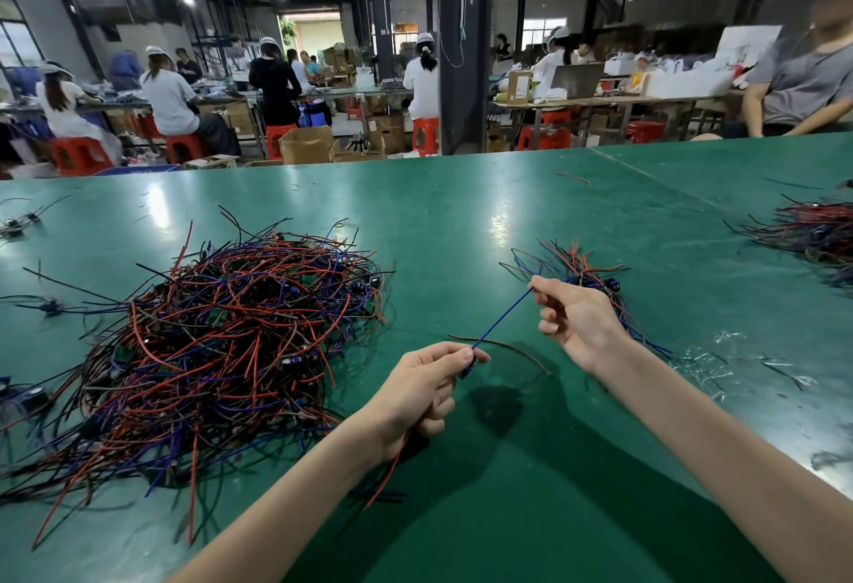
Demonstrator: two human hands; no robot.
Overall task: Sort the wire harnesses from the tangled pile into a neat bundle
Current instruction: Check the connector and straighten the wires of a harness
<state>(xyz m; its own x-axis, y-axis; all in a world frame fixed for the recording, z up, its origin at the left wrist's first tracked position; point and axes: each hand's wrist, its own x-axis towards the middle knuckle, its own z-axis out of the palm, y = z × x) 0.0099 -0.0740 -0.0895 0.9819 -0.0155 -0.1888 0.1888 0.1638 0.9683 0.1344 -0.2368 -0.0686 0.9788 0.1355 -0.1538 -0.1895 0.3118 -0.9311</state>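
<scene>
A green table (461, 222) fills the lower view. The tangled pile (231, 342) of red, blue and dark wires, with small boards caught in it, is spread at 9 o'clock and takes up most of the left half. A second heap (817, 232) is seen at 3 o'clock, at the table's right edge, well apart from the work. The sorted bundle (581, 266) is laid at 2 o'clock, just behind the right hand (577, 322), its ends fanned away from the person.

The step in hand is judged to be the straightening of one harness drawn from the pile. A blue wire (501, 317) is stretched taut above the table between the two hands. Its far end is pinched between thumb and forefinger of the right hand; its near end is pinched in the curled fingertips of the left hand (424, 391), at 6 o'clock. A red wire (390, 474) is seen trailing from beneath the left hand. A brown wire (512, 348) is arched beneath the blue one; whether it is joined to it cannot be told.

Next, the harness is probably to be carried toward 2 o'clock and laid along the bundle, ends matched. The trailing leads must be kept from snagging.
</scene>
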